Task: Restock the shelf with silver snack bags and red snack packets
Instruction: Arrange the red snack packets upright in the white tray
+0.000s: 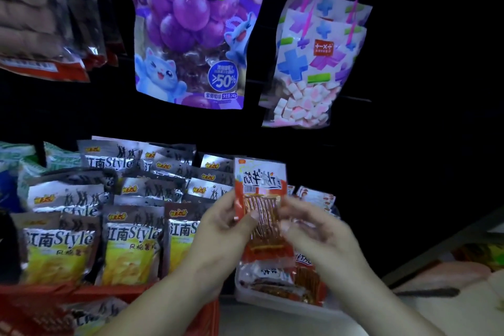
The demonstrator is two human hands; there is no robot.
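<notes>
I hold a red snack packet (260,199) upright in front of the shelf, with both hands on it. My left hand (222,229) pinches its left edge with thumb on the front. My right hand (316,229) grips its right side. Below it, more red snack packets (281,278) lie in a clear tray (275,304). Several silver snack bags (131,243) stand in rows on the shelf to the left. More red packets (316,196) stand behind my right hand.
A red basket (51,305) at the lower left holds another silver bag. Above hang a purple grape jelly bag (191,30) and a marshmallow bag (313,63). Brown snack bags (41,16) hang at upper left. Green packs (27,161) stand at the far left.
</notes>
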